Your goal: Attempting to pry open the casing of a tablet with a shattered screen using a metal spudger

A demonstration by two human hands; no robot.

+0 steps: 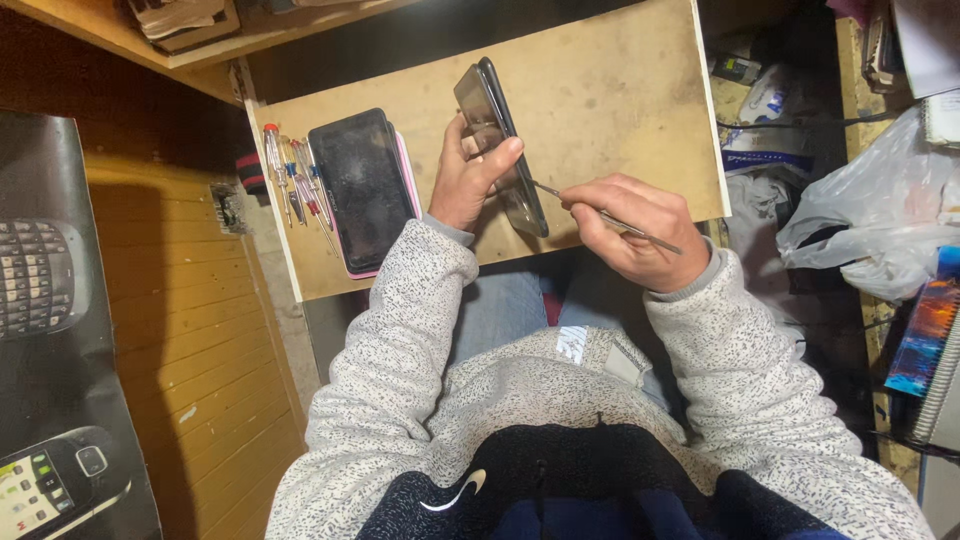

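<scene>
Over a small wooden board [620, 100], a left hand [465, 180] grips a dark phone [500, 145] on edge while the right hand [635, 230] pinches a thin metal pry tool [600, 215] at its seam; the casing appears barely parted, with most separation left.

Bare board [620, 90] right of phone [500, 140]; screwdrivers [295, 180], second phone [362, 190] crowding left.

Small phone repair workshop, wooden work board [620, 80], row of screwdrivers [295, 180], spare phone [365, 190]
</scene>
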